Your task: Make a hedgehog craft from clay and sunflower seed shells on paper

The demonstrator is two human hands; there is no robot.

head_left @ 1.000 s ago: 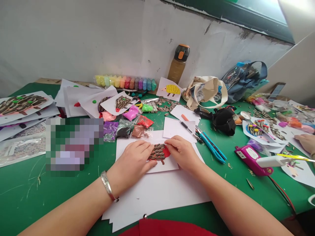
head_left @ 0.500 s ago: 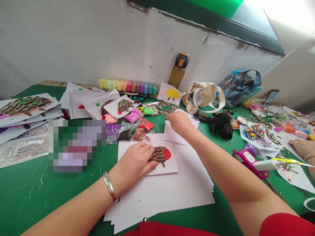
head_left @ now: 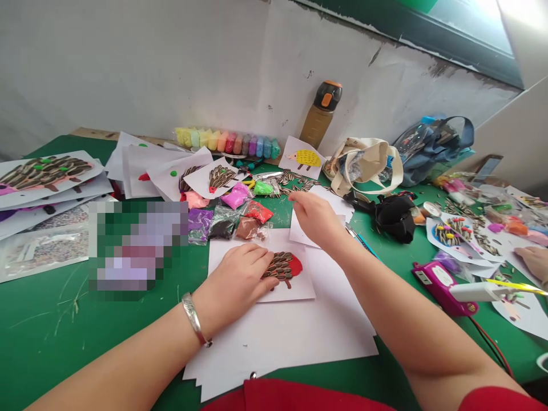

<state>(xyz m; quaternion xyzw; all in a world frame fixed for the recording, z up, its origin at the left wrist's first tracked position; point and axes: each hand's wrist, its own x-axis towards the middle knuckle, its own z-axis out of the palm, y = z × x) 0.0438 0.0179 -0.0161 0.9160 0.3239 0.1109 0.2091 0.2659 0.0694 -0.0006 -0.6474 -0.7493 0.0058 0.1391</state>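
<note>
My left hand (head_left: 240, 273) lies with outstretched fingers over the left part of a white card (head_left: 295, 292), holding it down on a stack of paper. On that card is a red clay shape (head_left: 295, 265) with striped sunflower seeds (head_left: 280, 268) set in overlapping rows; my fingers hide its left side. Over a folded white sheet, short of the loose pile of sunflower seeds (head_left: 299, 181), hovers my right hand (head_left: 315, 220). Its thumb and fingers are pinched together, and whatever is between them is hidden.
Bags of coloured clay (head_left: 259, 211) lie behind the card. A bottle (head_left: 319, 114) leans near the wall, with a cloth bag (head_left: 363, 165) beside it. A pink glue-gun-like device (head_left: 443, 288) sits at right, near another person's hand (head_left: 533, 260). Finished cards (head_left: 47, 174) are stacked left.
The view has shifted slightly, so most things sit further right. My right hand has drawn back a little from the seed pile. My left hand stays on the card.
</note>
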